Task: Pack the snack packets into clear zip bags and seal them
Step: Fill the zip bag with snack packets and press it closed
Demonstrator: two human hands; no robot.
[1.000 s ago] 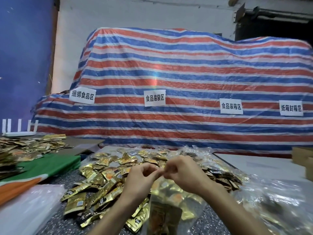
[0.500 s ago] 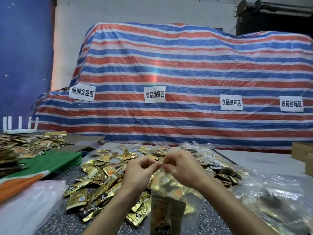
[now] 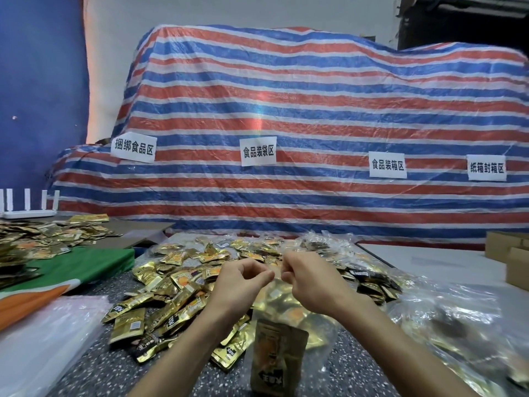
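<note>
Gold foil snack packets (image 3: 160, 285) lie heaped across the speckled dark counter (image 3: 100, 368) toward its far edge. Above them the left hand (image 3: 240, 282) and right hand (image 3: 310, 279) each pinch the top strip of a clear plastic zip bag (image 3: 279, 348), fingertips nearly touching. The bag drops below them, long axis vertical, seal running sideways, both hands equally near. Bare counter shows at the near edge; packed clear bags (image 3: 458, 325) crowd the right.

The tarp (image 3: 315, 90) bears signs 捆绑食品区 (image 3: 133, 147); 食品装袋区 (image 3: 258, 150); 食品装箱区 (image 3: 387, 164); 纸箱封箱区 (image 3: 486, 167).
</note>
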